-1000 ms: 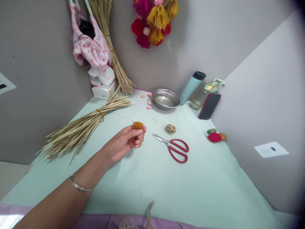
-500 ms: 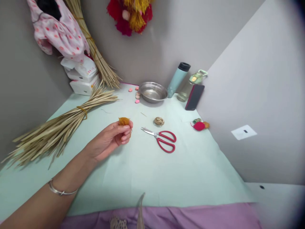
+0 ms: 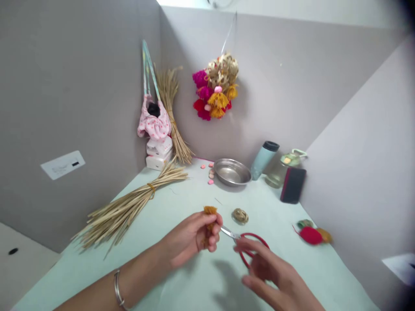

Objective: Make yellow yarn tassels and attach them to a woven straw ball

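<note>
Pinched between the thumb and fingers of my left hand [image 3: 202,231] is a small mustard-yellow yarn tassel [image 3: 210,210], its fringe pointing up and some strands showing below the fingers. My right hand [image 3: 274,272] has come in at the lower right, thumb and fingers apart, holding nothing. Its fingertips overlap the red handles of the scissors [image 3: 256,237]; whether they touch is unclear. The scissors lie on the table, their blade tips partly hidden behind my left fingers. A small woven straw ball [image 3: 240,216] sits just beyond the scissors.
A bundle of dry straw [image 3: 129,211] lies at left. Farther back are a steel bowl [image 3: 232,172], pink beads [image 3: 210,182], a blue tumbler [image 3: 264,160], a clear bottle [image 3: 275,178] and a phone [image 3: 293,185]. Yarn [image 3: 311,235] lies at right; a tasselled ornament [image 3: 220,86] hangs behind.
My right hand has entered from the lower right and reached the scissors. My left hand still holds the tassel, now close to the blade tips. The camera view has tilted up and turned left.
</note>
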The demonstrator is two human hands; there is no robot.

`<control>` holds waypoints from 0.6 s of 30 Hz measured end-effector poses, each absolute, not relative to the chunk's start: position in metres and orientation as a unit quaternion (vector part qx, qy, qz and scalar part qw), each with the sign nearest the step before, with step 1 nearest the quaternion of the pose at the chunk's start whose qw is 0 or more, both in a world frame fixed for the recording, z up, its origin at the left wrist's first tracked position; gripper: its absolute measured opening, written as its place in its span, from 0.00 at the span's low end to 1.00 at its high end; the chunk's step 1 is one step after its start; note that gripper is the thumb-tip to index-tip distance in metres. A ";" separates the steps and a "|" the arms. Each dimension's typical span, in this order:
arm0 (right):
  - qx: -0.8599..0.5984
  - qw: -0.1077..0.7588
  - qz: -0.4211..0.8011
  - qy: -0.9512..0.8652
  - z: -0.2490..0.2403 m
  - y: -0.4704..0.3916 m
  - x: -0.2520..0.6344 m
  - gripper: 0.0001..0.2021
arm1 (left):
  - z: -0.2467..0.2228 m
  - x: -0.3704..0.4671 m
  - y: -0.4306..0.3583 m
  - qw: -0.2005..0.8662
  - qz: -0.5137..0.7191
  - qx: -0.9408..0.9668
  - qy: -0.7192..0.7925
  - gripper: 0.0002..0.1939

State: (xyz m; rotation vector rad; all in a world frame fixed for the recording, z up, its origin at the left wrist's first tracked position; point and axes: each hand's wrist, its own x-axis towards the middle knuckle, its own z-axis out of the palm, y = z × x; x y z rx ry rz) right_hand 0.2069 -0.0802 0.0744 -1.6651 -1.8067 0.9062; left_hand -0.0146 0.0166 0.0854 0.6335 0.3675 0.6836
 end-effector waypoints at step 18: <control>-0.465 0.554 0.549 -0.420 0.115 0.042 0.241 0.10 | 0.058 0.006 0.084 0.814 0.424 0.306 0.254 0.12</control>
